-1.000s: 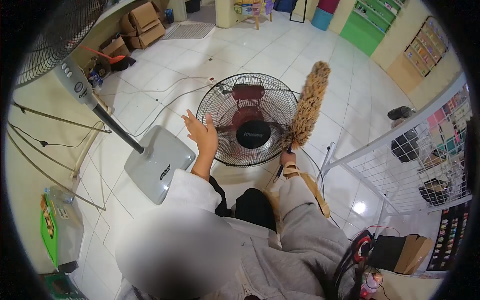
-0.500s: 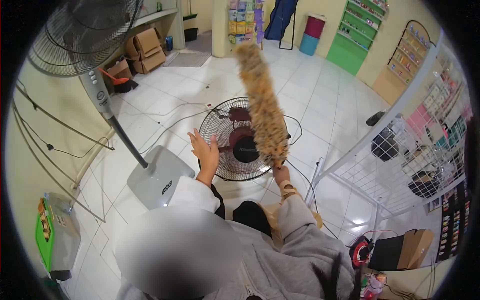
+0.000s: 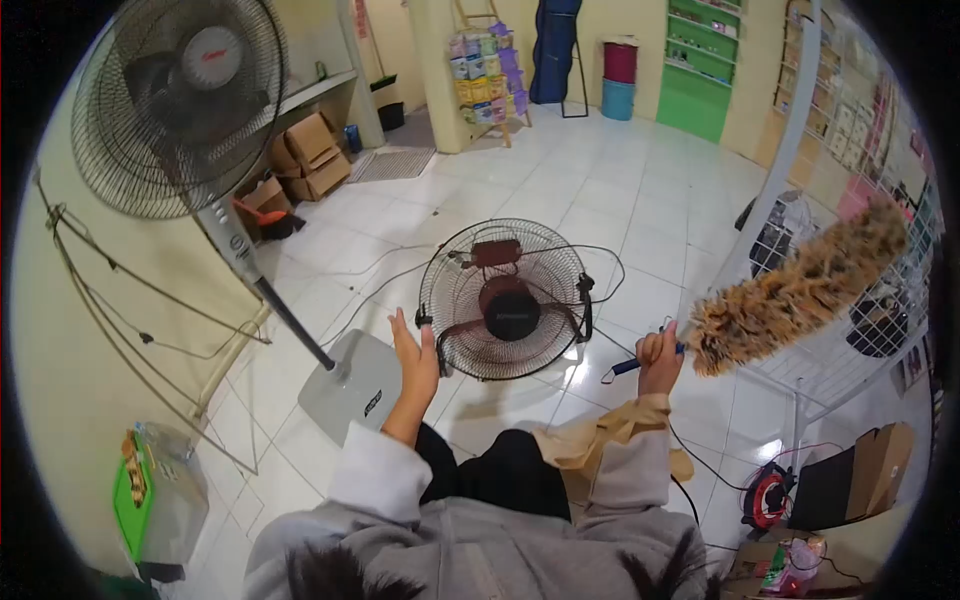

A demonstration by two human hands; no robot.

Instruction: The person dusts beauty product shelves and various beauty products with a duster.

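Observation:
My right hand (image 3: 657,362) is wrapped round the blue handle of a fluffy brown-and-black duster (image 3: 800,290), whose head points up and to the right, overlapping the white wire rack. My left hand (image 3: 415,362) has its fingers stretched upward and holds nothing. It is at the left edge of a round black floor fan (image 3: 510,315), which stands on the white tiles in front of my knees with its cage facing up toward me. A tan cloth or bag (image 3: 590,440) hangs by my right forearm.
A tall pedestal fan (image 3: 205,80) on a grey base (image 3: 350,385) stands at left. Cables cross the floor around the floor fan. The wire rack (image 3: 770,200) rises at right, near a red cable reel (image 3: 768,497) and a cardboard box (image 3: 875,470). A lidded bin (image 3: 180,490) sits lower left.
The duster has swung from over the floor fan out to the right, and my right hand has moved right with it. My left hand stays raised by the fan. The camera view has tilted up.

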